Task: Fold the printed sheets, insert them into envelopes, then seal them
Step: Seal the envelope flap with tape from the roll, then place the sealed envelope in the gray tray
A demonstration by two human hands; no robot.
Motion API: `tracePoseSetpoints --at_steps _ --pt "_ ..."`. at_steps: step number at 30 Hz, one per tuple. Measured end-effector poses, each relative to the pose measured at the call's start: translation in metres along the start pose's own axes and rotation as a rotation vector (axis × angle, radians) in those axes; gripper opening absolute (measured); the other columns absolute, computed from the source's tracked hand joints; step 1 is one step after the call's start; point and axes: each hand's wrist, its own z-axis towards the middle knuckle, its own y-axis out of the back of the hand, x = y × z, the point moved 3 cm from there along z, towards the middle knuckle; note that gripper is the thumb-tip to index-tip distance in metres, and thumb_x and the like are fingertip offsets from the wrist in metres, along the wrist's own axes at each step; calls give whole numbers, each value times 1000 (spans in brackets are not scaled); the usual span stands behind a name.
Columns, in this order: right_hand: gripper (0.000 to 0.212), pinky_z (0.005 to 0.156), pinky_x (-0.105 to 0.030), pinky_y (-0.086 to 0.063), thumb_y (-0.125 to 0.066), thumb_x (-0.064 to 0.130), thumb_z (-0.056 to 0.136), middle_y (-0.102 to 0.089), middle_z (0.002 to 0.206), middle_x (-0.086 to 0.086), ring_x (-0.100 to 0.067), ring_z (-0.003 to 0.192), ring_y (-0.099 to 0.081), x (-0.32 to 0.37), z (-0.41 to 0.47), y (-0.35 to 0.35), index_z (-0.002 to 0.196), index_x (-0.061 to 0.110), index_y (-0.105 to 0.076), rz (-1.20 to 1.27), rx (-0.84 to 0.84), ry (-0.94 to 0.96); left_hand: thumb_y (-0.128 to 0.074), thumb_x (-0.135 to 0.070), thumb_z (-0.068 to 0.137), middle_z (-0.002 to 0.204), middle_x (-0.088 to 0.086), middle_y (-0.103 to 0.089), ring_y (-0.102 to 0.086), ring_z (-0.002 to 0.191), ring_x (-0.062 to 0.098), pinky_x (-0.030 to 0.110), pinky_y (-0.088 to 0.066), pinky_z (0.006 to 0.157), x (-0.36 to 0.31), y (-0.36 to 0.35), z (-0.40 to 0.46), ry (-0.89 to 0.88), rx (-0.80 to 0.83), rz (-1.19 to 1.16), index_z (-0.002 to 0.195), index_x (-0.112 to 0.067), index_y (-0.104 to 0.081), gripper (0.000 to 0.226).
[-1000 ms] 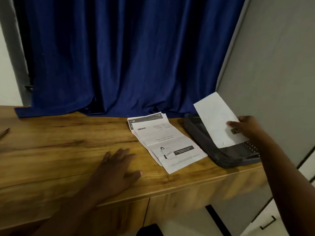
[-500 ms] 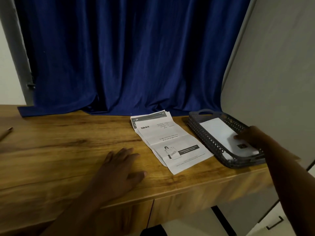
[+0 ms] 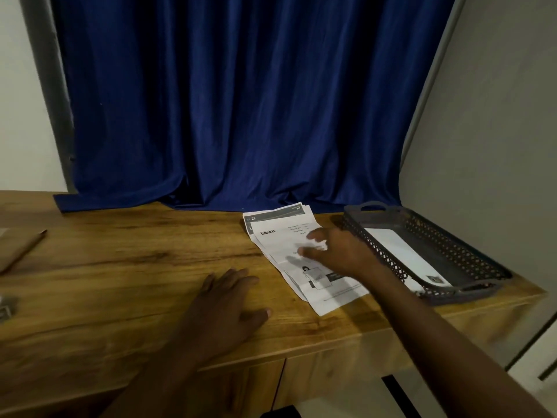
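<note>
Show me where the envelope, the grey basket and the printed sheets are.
envelope [image 3: 404,254], head view, its white middle.
grey basket [image 3: 382,251], head view, its perforated left wall.
printed sheets [image 3: 271,236], head view, top sheet near the logo.

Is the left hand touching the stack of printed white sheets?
Apart. Head view shows bare wooden tabletop between the left hand and the sheets.

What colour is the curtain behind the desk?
Deep blue curtain, plain with vertical folds; the head view shows it.
</note>
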Motion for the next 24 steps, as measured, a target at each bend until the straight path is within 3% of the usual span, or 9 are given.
tracePoseSetpoints --at_steps 4,7,12,16,20,24 --pt "81 93 -40 -49 -55 82 78 -60 136 -1 -23 120 -59 24 11 -46 137 26 -53 -254 57 -22 -44 -75 89 165 -15 -22 -10 153 5 37 0 126 -2 2 -2 12 -34 -24 153 -39 -31 74" --pt "81 90 -40 -47 -55 80 79 -60 137 -4 -25 120 -59 29 19 -59 137 23 -52 -322 85 -63 -45 -74 89 165 -14 -23 -11 153 5 37 0 126 -3 2 -2 14 -47 -26 153 -39 -32 74" --pt "66 77 -33 -46 -64 71 77 -67 119 -3 -22 101 -63 33 22 -58 119 19 -60 -325 80 -77 -46 -73 89 165 -13 -25 -10 153 5 37 1 125 -3 1 -3 2 -65 -42 152 -37 -36 73" --pt "31 65 -28 -44 -58 52 87 -70 97 -1 -14 74 -57 43 10 -55 94 22 -61 -349 -107 -29 -46 -73 90 165 -11 -25 -11 154 7 38 -1 126 -4 2 -3 -4 -65 -38 151 -37 -36 72" --pt "25 67 -28 -43 -53 37 96 -71 102 -5 -19 79 -62 49 3 -52 105 18 -67 -446 -175 28 -45 -73 90 165 -10 -25 -11 154 8 41 -2 127 -5 3 -4 -10 -58 -39 152 -37 -36 72" --pt "24 70 -28 -48 -55 39 98 -73 102 -2 -18 84 -66 48 1 -50 104 20 -69 -386 -159 28 -44 -74 89 165 -10 -26 -12 154 8 41 -3 127 -4 2 -3 -15 -73 -35 152 -36 -35 74"
